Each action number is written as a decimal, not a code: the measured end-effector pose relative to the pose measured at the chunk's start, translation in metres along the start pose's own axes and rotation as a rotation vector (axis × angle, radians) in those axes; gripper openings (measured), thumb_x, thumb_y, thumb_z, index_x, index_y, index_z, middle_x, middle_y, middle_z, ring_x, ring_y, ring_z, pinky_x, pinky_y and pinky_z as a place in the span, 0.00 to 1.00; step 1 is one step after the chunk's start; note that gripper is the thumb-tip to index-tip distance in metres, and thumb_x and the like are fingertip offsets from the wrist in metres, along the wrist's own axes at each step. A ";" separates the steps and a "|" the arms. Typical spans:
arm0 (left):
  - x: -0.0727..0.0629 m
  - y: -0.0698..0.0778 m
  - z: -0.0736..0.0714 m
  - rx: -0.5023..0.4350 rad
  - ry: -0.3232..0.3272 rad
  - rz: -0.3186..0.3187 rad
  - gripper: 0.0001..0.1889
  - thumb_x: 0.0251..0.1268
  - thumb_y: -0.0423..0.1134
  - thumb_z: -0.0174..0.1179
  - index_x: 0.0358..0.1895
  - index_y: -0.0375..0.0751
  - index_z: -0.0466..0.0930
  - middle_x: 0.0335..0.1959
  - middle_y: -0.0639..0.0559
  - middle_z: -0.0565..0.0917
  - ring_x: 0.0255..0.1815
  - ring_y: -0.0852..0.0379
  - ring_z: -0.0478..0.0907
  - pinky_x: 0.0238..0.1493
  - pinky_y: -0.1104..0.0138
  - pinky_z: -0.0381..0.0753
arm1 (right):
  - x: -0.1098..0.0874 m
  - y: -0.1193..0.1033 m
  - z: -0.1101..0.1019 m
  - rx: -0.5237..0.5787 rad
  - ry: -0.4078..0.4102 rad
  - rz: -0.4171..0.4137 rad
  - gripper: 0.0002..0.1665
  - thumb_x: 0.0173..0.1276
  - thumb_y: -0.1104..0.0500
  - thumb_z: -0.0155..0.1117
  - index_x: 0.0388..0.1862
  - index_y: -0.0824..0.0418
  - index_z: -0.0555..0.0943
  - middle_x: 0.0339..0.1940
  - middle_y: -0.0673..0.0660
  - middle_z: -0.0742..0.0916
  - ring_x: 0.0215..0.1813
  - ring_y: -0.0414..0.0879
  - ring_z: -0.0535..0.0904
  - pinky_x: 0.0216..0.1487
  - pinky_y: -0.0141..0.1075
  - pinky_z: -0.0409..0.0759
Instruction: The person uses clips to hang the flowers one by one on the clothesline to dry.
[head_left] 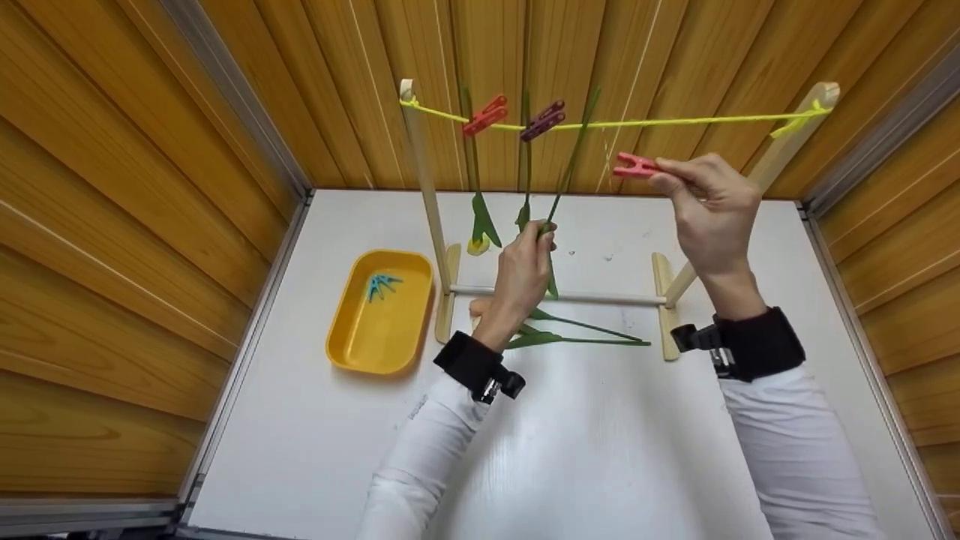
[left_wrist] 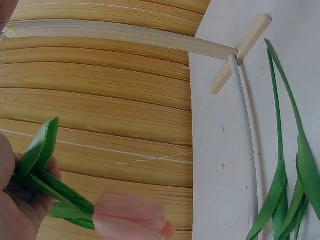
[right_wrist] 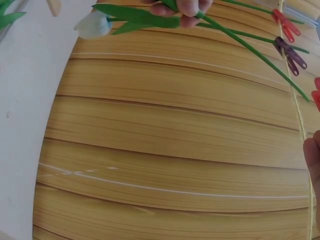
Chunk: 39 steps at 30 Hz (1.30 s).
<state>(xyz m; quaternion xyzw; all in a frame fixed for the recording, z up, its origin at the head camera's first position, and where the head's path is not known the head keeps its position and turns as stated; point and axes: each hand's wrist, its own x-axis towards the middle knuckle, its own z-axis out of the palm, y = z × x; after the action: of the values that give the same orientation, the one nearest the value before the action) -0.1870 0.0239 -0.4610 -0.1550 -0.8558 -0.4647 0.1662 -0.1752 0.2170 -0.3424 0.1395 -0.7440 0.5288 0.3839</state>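
Note:
My left hand (head_left: 525,266) grips an upside-down tulip by its green stem and leaves; its pink bloom (left_wrist: 130,212) hangs below the hand. The stem's tip (head_left: 591,105) crosses the yellow line (head_left: 690,121). My right hand (head_left: 716,214) pinches a pinkish-red clothespin (head_left: 636,165) near the line, to the right of that stem. A red clothespin (head_left: 486,116) fastens a yellow tulip (head_left: 477,246) to the line. Beside it, a purple clothespin (head_left: 543,120) holds a tulip with a white bloom (right_wrist: 93,26). In the head view my left hand hides the pink bloom.
The line runs between two wooden posts (head_left: 424,180) joined by a pale bar (head_left: 607,298). Two tulips (head_left: 577,340) lie on the white table in front of the bar. To the left stands a yellow tray (head_left: 375,349) with blue clothespins (head_left: 381,285) in it.

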 end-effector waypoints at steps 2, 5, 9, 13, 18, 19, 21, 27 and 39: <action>0.000 0.001 0.000 -0.003 0.001 0.001 0.13 0.80 0.36 0.44 0.53 0.36 0.77 0.39 0.45 0.86 0.41 0.56 0.86 0.41 0.68 0.83 | 0.010 -0.004 0.002 -0.035 -0.004 -0.017 0.10 0.53 0.69 0.73 0.36 0.70 0.89 0.27 0.34 0.81 0.28 0.27 0.71 0.32 0.20 0.68; 0.001 0.002 -0.001 0.003 0.005 0.006 0.13 0.80 0.37 0.44 0.54 0.36 0.77 0.38 0.46 0.86 0.40 0.56 0.85 0.39 0.68 0.83 | 0.023 -0.011 0.006 -0.101 -0.025 -0.040 0.10 0.55 0.66 0.73 0.37 0.68 0.89 0.27 0.34 0.79 0.27 0.27 0.67 0.30 0.21 0.62; 0.000 0.002 -0.002 0.002 0.005 0.006 0.13 0.80 0.36 0.44 0.54 0.36 0.77 0.38 0.46 0.86 0.39 0.55 0.85 0.38 0.67 0.83 | 0.036 -0.016 0.012 -0.180 -0.080 -0.054 0.11 0.58 0.61 0.73 0.39 0.66 0.89 0.27 0.33 0.76 0.27 0.27 0.65 0.30 0.22 0.61; 0.000 0.002 -0.002 0.000 0.001 -0.003 0.13 0.80 0.36 0.44 0.54 0.36 0.76 0.38 0.46 0.86 0.39 0.55 0.85 0.38 0.68 0.83 | 0.048 -0.019 0.016 -0.258 -0.146 -0.084 0.13 0.62 0.57 0.70 0.40 0.66 0.89 0.27 0.31 0.73 0.27 0.27 0.64 0.29 0.23 0.60; 0.000 0.002 -0.002 -0.009 -0.004 -0.014 0.13 0.80 0.37 0.44 0.55 0.36 0.76 0.39 0.46 0.86 0.40 0.55 0.85 0.38 0.69 0.82 | 0.058 -0.021 0.023 -0.313 -0.216 -0.066 0.12 0.65 0.59 0.68 0.40 0.67 0.89 0.25 0.36 0.72 0.25 0.29 0.61 0.27 0.23 0.58; 0.000 0.002 -0.002 -0.012 -0.005 -0.016 0.13 0.80 0.37 0.44 0.55 0.36 0.76 0.39 0.46 0.86 0.40 0.55 0.86 0.38 0.69 0.82 | 0.060 -0.022 0.025 -0.324 -0.235 -0.057 0.12 0.65 0.59 0.68 0.40 0.68 0.89 0.25 0.38 0.73 0.24 0.29 0.61 0.27 0.24 0.58; 0.000 0.002 -0.002 -0.011 -0.007 -0.018 0.13 0.80 0.37 0.44 0.55 0.36 0.76 0.39 0.46 0.86 0.40 0.55 0.85 0.38 0.69 0.82 | 0.062 -0.022 0.028 -0.347 -0.271 -0.047 0.12 0.65 0.59 0.68 0.40 0.68 0.89 0.24 0.44 0.75 0.24 0.29 0.61 0.27 0.24 0.58; -0.001 0.001 -0.001 0.002 0.005 -0.004 0.13 0.79 0.36 0.45 0.53 0.36 0.77 0.37 0.47 0.86 0.39 0.56 0.85 0.39 0.68 0.82 | 0.067 -0.026 0.033 -0.435 -0.363 -0.008 0.13 0.67 0.58 0.67 0.42 0.67 0.89 0.28 0.62 0.83 0.25 0.32 0.62 0.30 0.25 0.58; -0.001 0.000 0.003 0.026 0.009 0.003 0.12 0.79 0.36 0.45 0.52 0.37 0.77 0.36 0.47 0.86 0.38 0.55 0.85 0.41 0.66 0.83 | 0.081 -0.034 0.032 -0.519 -0.580 0.103 0.14 0.71 0.57 0.62 0.46 0.66 0.87 0.37 0.63 0.85 0.31 0.44 0.68 0.31 0.29 0.61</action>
<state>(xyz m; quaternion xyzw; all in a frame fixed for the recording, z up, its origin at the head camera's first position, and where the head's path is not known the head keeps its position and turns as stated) -0.1866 0.0265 -0.4636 -0.1518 -0.8609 -0.4539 0.1725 -0.2218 0.1911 -0.2661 0.1440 -0.9366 0.2803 0.1530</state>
